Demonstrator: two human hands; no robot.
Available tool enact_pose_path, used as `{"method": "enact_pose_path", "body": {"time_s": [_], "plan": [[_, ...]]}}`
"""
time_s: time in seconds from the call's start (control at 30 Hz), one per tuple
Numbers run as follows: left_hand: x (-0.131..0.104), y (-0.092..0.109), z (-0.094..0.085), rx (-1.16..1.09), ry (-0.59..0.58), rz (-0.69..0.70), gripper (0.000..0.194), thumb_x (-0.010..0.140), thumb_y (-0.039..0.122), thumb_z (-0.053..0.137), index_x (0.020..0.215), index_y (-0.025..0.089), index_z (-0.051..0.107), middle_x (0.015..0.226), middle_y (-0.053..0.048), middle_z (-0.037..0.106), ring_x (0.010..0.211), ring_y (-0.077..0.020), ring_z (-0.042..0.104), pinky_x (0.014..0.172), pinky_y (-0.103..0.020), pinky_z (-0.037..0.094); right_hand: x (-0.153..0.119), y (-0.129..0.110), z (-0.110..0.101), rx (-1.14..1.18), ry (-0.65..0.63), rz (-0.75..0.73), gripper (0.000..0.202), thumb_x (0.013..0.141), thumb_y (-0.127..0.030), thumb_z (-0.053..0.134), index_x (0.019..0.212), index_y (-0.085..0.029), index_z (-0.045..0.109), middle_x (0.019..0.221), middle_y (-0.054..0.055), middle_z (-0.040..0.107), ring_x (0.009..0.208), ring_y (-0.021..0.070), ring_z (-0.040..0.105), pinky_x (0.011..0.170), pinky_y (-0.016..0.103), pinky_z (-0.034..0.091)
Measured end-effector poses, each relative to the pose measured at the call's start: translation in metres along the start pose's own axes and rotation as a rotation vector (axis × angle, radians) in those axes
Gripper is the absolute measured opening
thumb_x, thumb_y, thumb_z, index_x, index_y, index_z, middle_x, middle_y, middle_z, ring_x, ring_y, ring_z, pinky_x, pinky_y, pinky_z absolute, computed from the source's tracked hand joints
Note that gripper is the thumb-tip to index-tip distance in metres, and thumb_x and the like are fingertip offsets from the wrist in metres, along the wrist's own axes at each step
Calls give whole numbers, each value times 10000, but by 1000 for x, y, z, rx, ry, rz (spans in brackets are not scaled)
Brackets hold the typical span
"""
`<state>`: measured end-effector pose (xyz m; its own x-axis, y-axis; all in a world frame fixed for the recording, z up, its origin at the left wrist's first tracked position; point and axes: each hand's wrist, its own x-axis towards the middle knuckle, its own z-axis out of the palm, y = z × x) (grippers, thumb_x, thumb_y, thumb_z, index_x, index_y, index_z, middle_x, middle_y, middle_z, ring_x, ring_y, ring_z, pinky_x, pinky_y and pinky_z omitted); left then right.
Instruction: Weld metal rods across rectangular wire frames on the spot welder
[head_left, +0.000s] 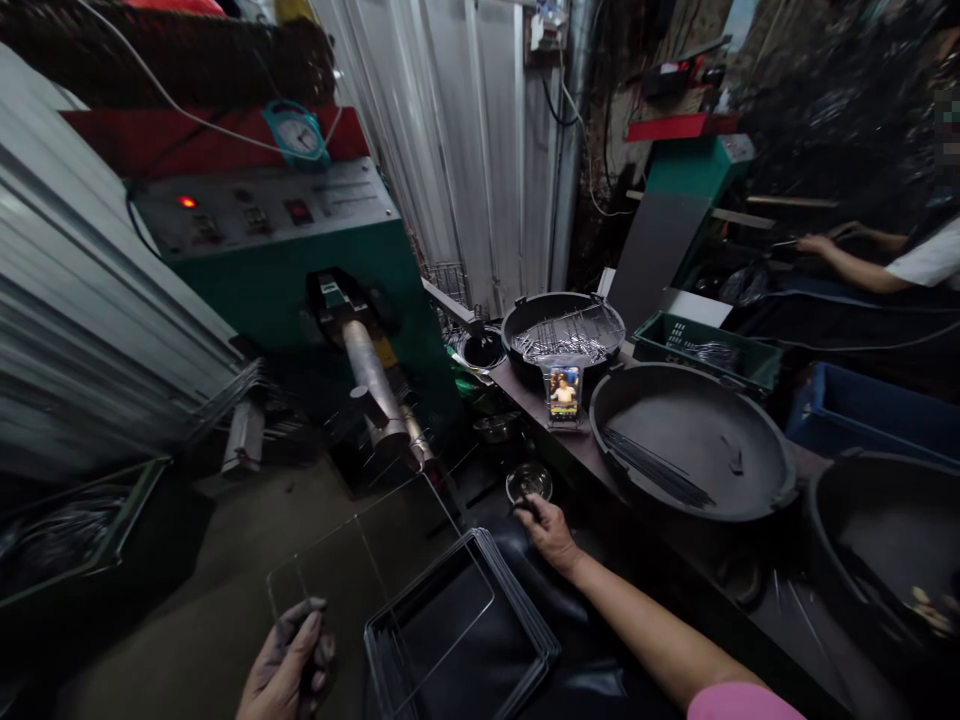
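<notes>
My left hand, at the bottom left, is closed on a thin rectangular wire frame with crosswires. The frame's far side reaches the tip of the metal arms jutting from a green machine; whether it touches them I cannot tell. Under it, a stack of rectangular wire frames lies across my lap on a dark apron. My right hand has its fingers pinched together beside a small round bowl. Whatever is between those fingers is too small or hidden to make out.
To the right, a bench carries a phone on a stand, a large round pan with thin rods, and another pan of wire pieces. A green crate and blue bin stand beyond. A co-worker's arm shows far right.
</notes>
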<state>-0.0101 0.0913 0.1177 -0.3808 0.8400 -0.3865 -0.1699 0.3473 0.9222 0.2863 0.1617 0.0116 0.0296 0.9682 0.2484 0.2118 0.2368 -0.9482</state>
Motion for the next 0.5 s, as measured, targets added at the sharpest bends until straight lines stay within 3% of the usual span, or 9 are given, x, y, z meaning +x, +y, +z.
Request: {"method": "enact_pose_path", "body": {"time_s": [0.1, 0.2, 0.33, 0.5], "plan": [[0, -1, -5, -19, 6, 3, 434, 501, 450, 680, 848, 237, 529, 458, 66, 461, 354, -57, 364, 302, -140, 244, -7, 12, 0, -227, -143, -120, 323, 637, -72, 462, 942, -167, 514, 835, 35, 575, 767, 155, 539, 724, 290, 414], [0, -5, -14, -7, -10, -3, 434, 511, 448, 675, 861, 236, 530, 459, 69, 459, 344, -50, 352, 296, -134, 227, -1, 7, -2, -307, -198, -204, 369, 603, -24, 428, 933, -165, 515, 841, 45, 569, 790, 158, 533, 726, 294, 422], [-2, -7, -20, 27, -31, -16, 439, 534, 461, 656, 879, 227, 517, 445, 77, 449, 330, -44, 340, 291, -122, 201, 13, -38, -10, -269, -306, -346, 294, 693, -85, 469, 973, -163, 512, 893, 63, 563, 843, 154, 521, 751, 287, 420], [-2, -2, -9, -13, -108, 51, 370, 599, 426, 618, 869, 211, 484, 436, 82, 444, 313, -44, 334, 284, -117, 178, 9, -97, -13, -218, -649, -462, 403, 719, -247, 570, 1097, -164, 459, 992, 86, 522, 909, 159, 507, 777, 279, 418]]}}
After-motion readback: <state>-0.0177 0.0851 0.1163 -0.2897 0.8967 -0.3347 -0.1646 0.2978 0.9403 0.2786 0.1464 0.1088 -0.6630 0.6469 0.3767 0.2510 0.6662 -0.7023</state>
